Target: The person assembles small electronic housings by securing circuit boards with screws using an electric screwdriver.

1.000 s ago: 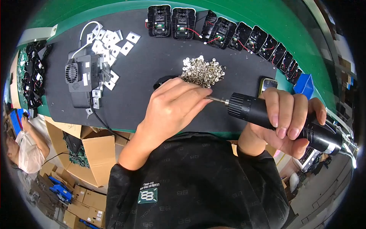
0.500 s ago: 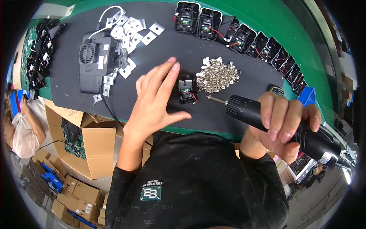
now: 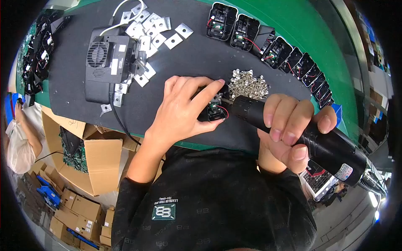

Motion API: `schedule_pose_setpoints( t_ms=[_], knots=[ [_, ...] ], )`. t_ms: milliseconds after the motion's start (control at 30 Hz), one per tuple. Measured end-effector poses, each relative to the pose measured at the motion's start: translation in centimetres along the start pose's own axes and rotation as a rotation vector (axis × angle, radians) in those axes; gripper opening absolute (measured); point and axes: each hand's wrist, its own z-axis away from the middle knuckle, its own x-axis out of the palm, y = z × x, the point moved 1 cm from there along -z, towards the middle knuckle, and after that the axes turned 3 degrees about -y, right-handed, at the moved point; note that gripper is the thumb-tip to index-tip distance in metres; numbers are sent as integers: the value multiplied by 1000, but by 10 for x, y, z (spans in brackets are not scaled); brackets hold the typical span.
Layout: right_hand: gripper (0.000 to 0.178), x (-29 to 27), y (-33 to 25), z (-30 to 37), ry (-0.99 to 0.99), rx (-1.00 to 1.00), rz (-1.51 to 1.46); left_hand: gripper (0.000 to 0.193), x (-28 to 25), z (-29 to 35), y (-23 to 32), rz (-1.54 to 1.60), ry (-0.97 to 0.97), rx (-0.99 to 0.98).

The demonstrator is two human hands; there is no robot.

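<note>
My left hand [image 3: 182,104] closes its thumb and fingers around a small black plastic housing [image 3: 216,112] on the dark mat. Inside the housing show a green circuit board and a red wire; my fingers hide its upper left part. In my right hand [image 3: 291,129] is a black electric screwdriver [image 3: 326,150], gripped around its body and pointing left. Its bit reaches the upper part of the housing; the tip and any screw on it are too small to make out. Just beyond the housing lies a pile of silvery screws [image 3: 250,85].
Open black housings [image 3: 243,34] with boards and wires curve along the far right. Square metal plates [image 3: 172,41] lie scattered beside a black device with a fan grille [image 3: 106,60]. An open cardboard box [image 3: 102,161] stands lower left, near another person's arm [image 3: 27,134].
My left hand has come down onto the housing and closed on it. The electric screwdriver has moved left, its bit now at the housing. The whole view has shifted slightly.
</note>
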Motion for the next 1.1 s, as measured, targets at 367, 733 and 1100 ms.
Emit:
schedule_pose_setpoints(
  t_ms=[367,733,1100],
  knots=[
    [39,2,10,-6,-74,50,43,66,-1,-2,-3,-11,-2,23],
    [35,26,13,-2,-35,13,177,65,-3,-5,-7,38,58,56],
    [54,1,-74,22,125,-234,143,76,-103,32,14,-325,186,-29]
  ],
)
